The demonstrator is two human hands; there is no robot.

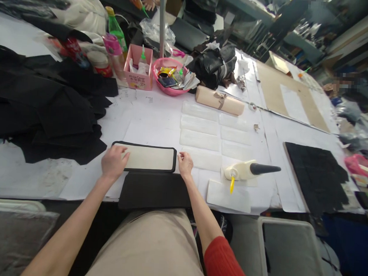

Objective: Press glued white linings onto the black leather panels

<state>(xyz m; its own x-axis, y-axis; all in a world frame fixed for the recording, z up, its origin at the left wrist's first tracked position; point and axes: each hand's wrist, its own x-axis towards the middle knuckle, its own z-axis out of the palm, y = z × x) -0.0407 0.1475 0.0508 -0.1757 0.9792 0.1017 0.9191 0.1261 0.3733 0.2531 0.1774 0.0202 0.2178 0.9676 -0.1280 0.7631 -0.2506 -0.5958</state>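
A cream rectangular panel point(149, 158) with a black border lies flat on the white tabletop in front of me. My left hand point(114, 161) covers its left end, with fingers bent over the edge and thumb on the cream face. Just beyond the right edge is my right hand point(185, 163), fingertips drawn together; anything between them is too small to make out. Nearer to me, a plain black sheet point(154, 190) lies along the table edge, partly behind my right forearm. To the right, a cream glue bottle point(242, 172) with a black tip and yellow spout lies on its side.
Translucent rectangular pieces point(199, 125) lie in rows beyond my right hand. Black material point(42, 107) is heaped at left, and a black stack point(316, 172) lies at right. A pink basket point(166, 89), pink box point(138, 81) and beige roll point(219, 101) stand behind.
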